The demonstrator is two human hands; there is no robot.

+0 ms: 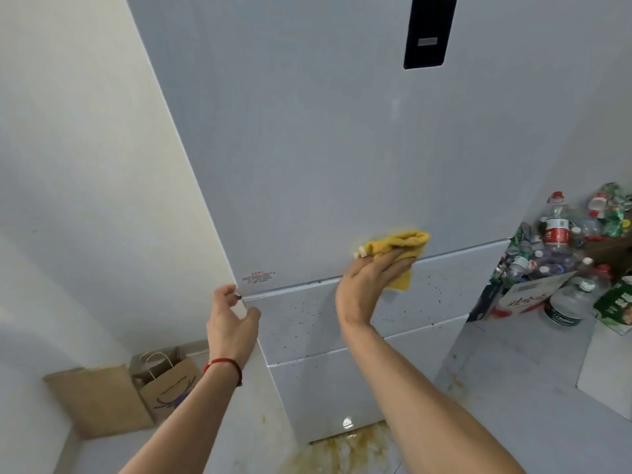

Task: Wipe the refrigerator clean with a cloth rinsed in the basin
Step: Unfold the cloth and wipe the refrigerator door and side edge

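A tall pale grey refrigerator [325, 148] fills the middle of the view, with a black panel [427, 32] near its top. My right hand [367, 282] presses a yellow cloth [398, 249] against the door just above the seam between the upper door and the drawer below. My left hand [232, 319] curls around the left edge of the refrigerator at that seam, its fingers on the door's corner. Dark specks dot the drawer front [307, 323]. The basin is not in view.
A cream wall [85, 165] stands to the left. A brown paper bag [164, 384] and flat cardboard [99, 401] lean in the left corner. Several empty plastic bottles [561, 241] pile in a box at the right. Yellowish stains [342, 453] mark the floor below the refrigerator.
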